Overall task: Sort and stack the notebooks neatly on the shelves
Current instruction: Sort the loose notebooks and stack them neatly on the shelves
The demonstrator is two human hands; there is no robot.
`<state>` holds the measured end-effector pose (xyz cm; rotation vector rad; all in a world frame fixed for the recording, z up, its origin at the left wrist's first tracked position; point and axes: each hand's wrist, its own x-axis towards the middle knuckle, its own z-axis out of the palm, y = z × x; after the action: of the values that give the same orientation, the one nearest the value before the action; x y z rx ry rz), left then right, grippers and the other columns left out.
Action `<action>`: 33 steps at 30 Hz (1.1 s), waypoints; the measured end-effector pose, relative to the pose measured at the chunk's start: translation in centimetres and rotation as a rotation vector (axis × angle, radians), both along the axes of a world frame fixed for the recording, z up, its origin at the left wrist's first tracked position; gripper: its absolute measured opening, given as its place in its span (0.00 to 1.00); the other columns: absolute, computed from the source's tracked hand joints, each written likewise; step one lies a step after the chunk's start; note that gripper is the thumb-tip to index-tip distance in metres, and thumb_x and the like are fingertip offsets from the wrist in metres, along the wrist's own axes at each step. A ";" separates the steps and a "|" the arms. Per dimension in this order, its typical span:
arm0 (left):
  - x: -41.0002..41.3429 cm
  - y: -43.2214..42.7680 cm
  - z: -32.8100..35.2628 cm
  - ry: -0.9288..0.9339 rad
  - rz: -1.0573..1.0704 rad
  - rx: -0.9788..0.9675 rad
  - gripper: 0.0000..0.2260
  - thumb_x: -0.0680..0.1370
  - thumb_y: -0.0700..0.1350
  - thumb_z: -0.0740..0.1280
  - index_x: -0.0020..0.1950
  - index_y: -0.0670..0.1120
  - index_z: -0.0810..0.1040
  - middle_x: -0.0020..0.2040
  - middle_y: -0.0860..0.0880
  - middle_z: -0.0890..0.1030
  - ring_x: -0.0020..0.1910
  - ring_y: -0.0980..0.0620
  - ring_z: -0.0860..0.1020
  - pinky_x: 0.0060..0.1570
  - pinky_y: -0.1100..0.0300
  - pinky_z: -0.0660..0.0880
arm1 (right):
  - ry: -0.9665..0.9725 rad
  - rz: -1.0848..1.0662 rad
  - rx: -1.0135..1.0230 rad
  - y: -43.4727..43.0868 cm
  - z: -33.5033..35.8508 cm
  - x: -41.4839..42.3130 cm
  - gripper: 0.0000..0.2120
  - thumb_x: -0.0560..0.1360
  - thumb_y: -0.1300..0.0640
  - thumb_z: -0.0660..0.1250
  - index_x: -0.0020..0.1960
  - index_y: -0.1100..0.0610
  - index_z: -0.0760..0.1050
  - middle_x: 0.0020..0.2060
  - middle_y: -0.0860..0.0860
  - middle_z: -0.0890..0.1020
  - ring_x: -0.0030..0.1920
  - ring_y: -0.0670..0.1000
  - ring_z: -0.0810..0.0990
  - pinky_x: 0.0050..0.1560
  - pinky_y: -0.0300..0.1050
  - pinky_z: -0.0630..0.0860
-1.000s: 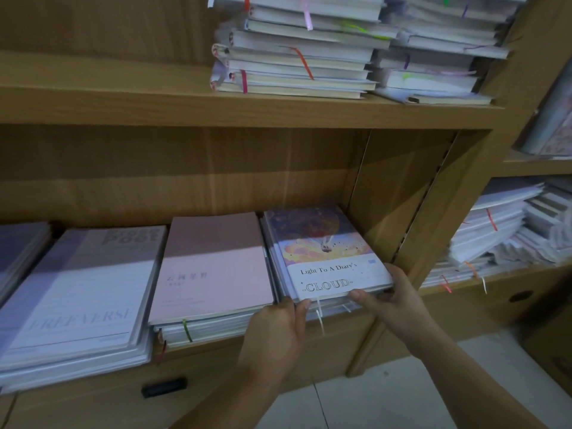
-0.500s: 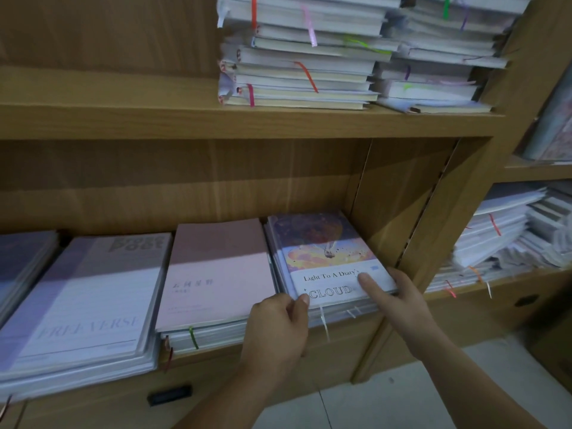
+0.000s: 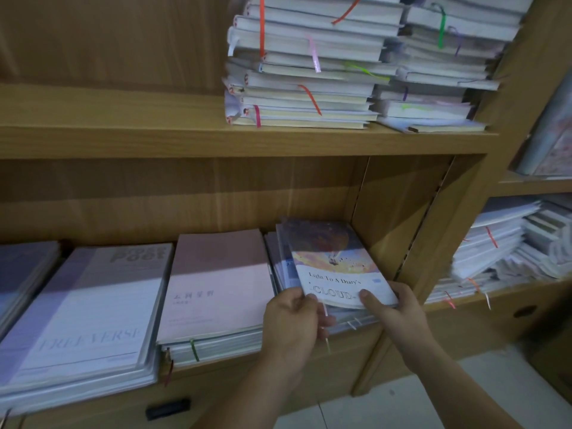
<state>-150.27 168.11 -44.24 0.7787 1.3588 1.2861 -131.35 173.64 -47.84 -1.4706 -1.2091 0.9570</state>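
A "CLOUD" notebook [image 3: 334, 264] with a sky-painting cover tops a short stack at the right end of the lower shelf [image 3: 356, 345]. My right hand [image 3: 399, 314] grips its near right corner, thumb on the cover. My left hand [image 3: 294, 317] pinches the near left corner of the same notebook, fingers curled under its edge. The top notebook sits slightly raised and skewed to the right over the stack below. A pink notebook stack [image 3: 216, 286] lies just left, then a lilac "FREEVERSE" stack [image 3: 86, 311].
Two tall stacks of ribbon-marked notebooks [image 3: 309, 72] stand on the upper shelf [image 3: 123, 140]. A wooden upright [image 3: 445, 243] closes the bay on the right. Beyond it lies an untidy pile of notebooks [image 3: 507, 249]. Pale floor tiles show below.
My right thumb has slid down the cover to the near edge and the hand now grips the corner. My left hand has closed on the left corner. The top notebook has lifted and shifted slightly.
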 end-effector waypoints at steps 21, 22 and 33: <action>-1.3 0.2 0.6 -0.127 -0.039 0.043 0.12 0.84 0.38 0.62 0.63 0.51 0.77 0.40 0.45 0.86 0.38 0.50 0.82 0.40 0.59 0.80 | -0.107 -0.093 0.153 -1.8 1.2 -0.2 0.24 0.78 0.41 0.67 0.69 0.51 0.72 0.57 0.45 0.80 0.55 0.47 0.80 0.52 0.44 0.79; -1.4 0.4 0.5 -0.117 -0.031 0.039 0.11 0.84 0.38 0.62 0.61 0.52 0.77 0.39 0.44 0.86 0.37 0.50 0.83 0.39 0.59 0.80 | -0.117 -0.084 0.148 -1.3 1.2 -0.2 0.26 0.78 0.40 0.67 0.71 0.52 0.70 0.58 0.47 0.80 0.56 0.49 0.80 0.54 0.47 0.80; -3.4 1.5 -2.3 0.528 -0.050 0.193 0.09 0.81 0.51 0.67 0.45 0.47 0.77 0.31 0.43 0.81 0.27 0.47 0.81 0.33 0.46 0.81 | -0.211 0.013 0.143 -0.1 -0.9 -0.4 0.24 0.79 0.48 0.68 0.72 0.52 0.69 0.52 0.34 0.76 0.51 0.41 0.77 0.49 0.36 0.74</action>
<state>-153.70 169.58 -46.50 1.3469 1.6246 1.2306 -131.73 173.54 -48.71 -1.4774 -1.4108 0.7206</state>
